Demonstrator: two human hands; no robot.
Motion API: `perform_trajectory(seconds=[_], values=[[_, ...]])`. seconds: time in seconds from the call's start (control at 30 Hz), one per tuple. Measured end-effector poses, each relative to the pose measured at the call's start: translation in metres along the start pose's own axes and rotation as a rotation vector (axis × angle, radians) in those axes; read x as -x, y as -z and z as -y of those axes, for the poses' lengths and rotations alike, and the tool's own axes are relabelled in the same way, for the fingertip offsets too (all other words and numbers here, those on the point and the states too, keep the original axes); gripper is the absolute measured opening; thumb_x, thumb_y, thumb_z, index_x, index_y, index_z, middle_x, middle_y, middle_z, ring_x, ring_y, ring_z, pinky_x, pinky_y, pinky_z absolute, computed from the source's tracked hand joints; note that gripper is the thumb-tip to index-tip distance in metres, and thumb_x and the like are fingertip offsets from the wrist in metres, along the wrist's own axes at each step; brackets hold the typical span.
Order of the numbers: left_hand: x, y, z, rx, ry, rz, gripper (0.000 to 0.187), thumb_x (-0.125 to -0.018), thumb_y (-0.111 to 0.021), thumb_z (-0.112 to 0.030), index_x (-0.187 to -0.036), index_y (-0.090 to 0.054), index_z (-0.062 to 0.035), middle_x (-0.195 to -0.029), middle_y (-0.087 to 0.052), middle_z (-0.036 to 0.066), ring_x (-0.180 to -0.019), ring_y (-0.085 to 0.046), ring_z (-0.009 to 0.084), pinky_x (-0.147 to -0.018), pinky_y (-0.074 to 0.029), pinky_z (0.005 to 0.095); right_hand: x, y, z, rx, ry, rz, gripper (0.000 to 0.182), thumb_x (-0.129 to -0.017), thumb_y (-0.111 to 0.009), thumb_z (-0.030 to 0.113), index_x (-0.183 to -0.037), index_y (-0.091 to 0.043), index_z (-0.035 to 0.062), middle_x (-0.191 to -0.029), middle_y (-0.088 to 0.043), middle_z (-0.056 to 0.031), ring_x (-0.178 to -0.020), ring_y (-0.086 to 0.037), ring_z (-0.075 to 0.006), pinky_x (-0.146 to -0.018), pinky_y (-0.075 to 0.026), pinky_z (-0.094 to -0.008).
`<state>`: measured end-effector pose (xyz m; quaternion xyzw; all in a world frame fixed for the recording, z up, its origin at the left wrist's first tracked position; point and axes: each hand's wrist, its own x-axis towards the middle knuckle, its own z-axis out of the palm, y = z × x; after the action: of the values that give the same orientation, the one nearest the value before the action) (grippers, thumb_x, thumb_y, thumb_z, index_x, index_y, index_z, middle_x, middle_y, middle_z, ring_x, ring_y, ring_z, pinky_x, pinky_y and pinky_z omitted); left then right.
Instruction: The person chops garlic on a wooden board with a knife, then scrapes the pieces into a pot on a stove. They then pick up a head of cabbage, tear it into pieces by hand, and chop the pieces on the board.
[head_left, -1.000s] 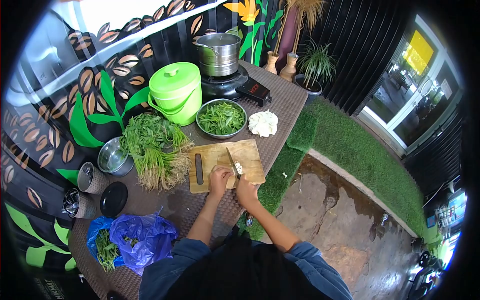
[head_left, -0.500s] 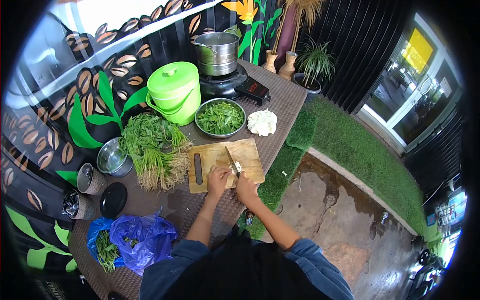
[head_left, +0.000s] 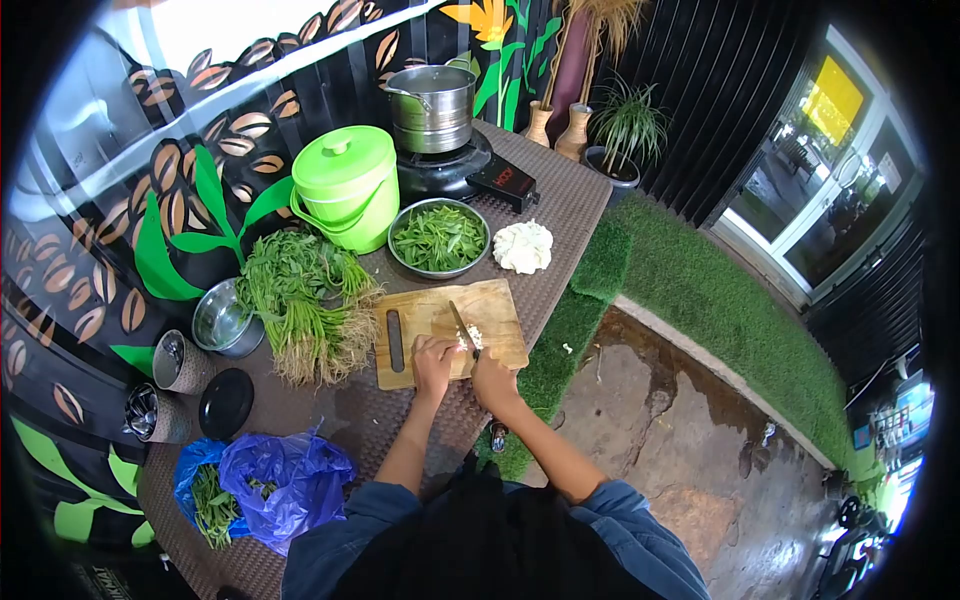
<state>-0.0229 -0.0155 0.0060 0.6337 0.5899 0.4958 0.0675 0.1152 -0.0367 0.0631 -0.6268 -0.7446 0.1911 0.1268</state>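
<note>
A wooden cutting board (head_left: 500,305) lies on the brown mat-covered table. My right hand (head_left: 494,378) grips the handle of a knife (head_left: 461,326) whose blade points away across the board. Small white chopped pieces (head_left: 475,336) lie beside the blade. My left hand (head_left: 434,357) rests on the board just left of the knife, fingers curled down on the white pieces.
A bunch of leafy greens (head_left: 305,300) lies left of the board. Behind it stand a steel bowl of cut greens (head_left: 440,238), a cauliflower (head_left: 525,246), a green lidded bucket (head_left: 347,185) and a pot (head_left: 433,105) on a stove. Blue bags (head_left: 270,478), steel bowl (head_left: 222,320) sit left.
The knife blade has shifted slightly on the board between frames, with both hands staying in the same spot over the white pieces.
</note>
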Motion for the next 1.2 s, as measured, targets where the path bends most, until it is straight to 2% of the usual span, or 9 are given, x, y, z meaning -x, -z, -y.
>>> perform_trajectory(seconds=[0.17,0.33,0.57,0.63,0.77,0.83,0.97,1.03,1.2], values=[[-0.001,-0.001,-0.005,0.052,0.165,0.013,0.009,-0.077,-0.076,-0.009,-0.086,-0.077,-0.0053,-0.087,-0.072,0.010,-0.091,-0.060,0.0295,-0.081,-0.049,0.0398,0.013,-0.028,0.000,0.006,-0.105,0.017,0.021,-0.095,-0.050,0.015,-0.105,-0.047,-0.0033,-0.084,-0.069,-0.0296,-0.085,-0.070,-0.0450,-0.073,-0.057,-0.0536],[0.001,-0.003,0.000,-0.046,-0.013,-0.013,0.009,-0.078,-0.076,-0.009,-0.086,-0.077,-0.0051,-0.089,-0.070,0.009,-0.092,-0.060,0.0287,-0.081,-0.050,0.0401,-0.006,-0.005,-0.009,-0.028,0.010,0.030,0.024,-0.094,-0.050,0.014,-0.110,-0.047,-0.0046,-0.088,-0.068,-0.0302,-0.084,-0.070,-0.0458,-0.073,-0.056,-0.0536],[0.001,-0.004,0.003,0.000,0.026,0.006,0.011,-0.079,-0.075,-0.008,-0.089,-0.077,-0.0045,-0.090,-0.069,0.009,-0.093,-0.059,0.0284,-0.084,-0.049,0.0397,0.015,-0.013,0.003,-0.026,-0.118,0.052,0.023,-0.094,-0.048,0.013,-0.109,-0.047,-0.0048,-0.088,-0.069,-0.0293,-0.084,-0.070,-0.0459,-0.074,-0.057,-0.0520],[-0.001,0.000,-0.001,-0.005,0.015,0.010,0.011,-0.080,-0.074,-0.008,-0.089,-0.077,-0.0041,-0.090,-0.069,0.009,-0.093,-0.059,0.0284,-0.086,-0.048,0.0396,0.012,-0.013,0.007,0.014,-0.115,0.083,0.021,-0.092,-0.053,0.011,-0.108,-0.048,-0.0021,-0.092,-0.069,-0.0298,-0.088,-0.072,-0.0404,-0.074,-0.060,-0.0448],[-0.002,0.001,-0.004,-0.056,-0.003,0.004,0.010,-0.080,-0.074,-0.008,-0.089,-0.077,-0.0042,-0.091,-0.071,0.009,-0.094,-0.060,0.0284,-0.087,-0.048,0.0400,0.000,0.008,0.001,0.046,-0.040,0.074,0.021,-0.093,-0.051,0.011,-0.109,-0.047,-0.0024,-0.095,-0.069,-0.0307,-0.091,-0.072,-0.0394,-0.076,-0.060,-0.0445],[-0.001,0.001,0.001,0.026,0.008,0.007,0.010,-0.080,-0.074,-0.008,-0.089,-0.077,-0.0046,-0.091,-0.072,0.009,-0.096,-0.060,0.0280,-0.087,-0.048,0.0400,0.003,0.012,-0.003,0.079,0.094,0.053,0.018,-0.093,-0.049,0.010,-0.105,-0.047,-0.0035,-0.084,-0.069,-0.0294,-0.081,-0.071,-0.0444,-0.069,-0.058,-0.0514],[0.000,0.000,0.002,0.074,0.114,0.024,0.010,-0.080,-0.074,-0.010,-0.088,-0.077,-0.0049,-0.089,-0.073,0.008,-0.096,-0.061,0.0274,-0.087,-0.048,0.0398,0.013,-0.014,0.008,0.012,-0.065,0.017,0.018,-0.093,-0.050,0.009,-0.104,-0.047,-0.0041,-0.083,-0.069,-0.0293,-0.081,-0.071,-0.0437,-0.068,-0.058,-0.0525],[0.000,-0.001,0.001,0.098,0.155,0.019,0.008,-0.080,-0.074,-0.010,-0.086,-0.077,-0.0062,-0.087,-0.073,0.008,-0.096,-0.060,0.0258,-0.089,-0.046,0.0395,0.015,-0.020,0.011,0.034,-0.102,0.074,0.021,-0.095,-0.048,0.013,-0.109,-0.047,-0.0025,-0.092,-0.069,-0.0290,-0.089,-0.072,-0.0391,-0.077,-0.059,-0.0461],[0.001,0.000,0.001,-0.099,0.045,-0.027,0.010,-0.076,-0.078,-0.014,-0.084,-0.078,-0.0084,-0.089,-0.072,0.006,-0.099,-0.058,0.0259,-0.092,-0.041,0.0408,-0.004,0.000,-0.001,0.010,0.008,0.067,0.023,-0.095,-0.048,0.013,-0.111,-0.048,-0.0034,-0.092,-0.069,-0.0297,-0.087,-0.071,-0.0423,-0.073,-0.059,-0.0482]])
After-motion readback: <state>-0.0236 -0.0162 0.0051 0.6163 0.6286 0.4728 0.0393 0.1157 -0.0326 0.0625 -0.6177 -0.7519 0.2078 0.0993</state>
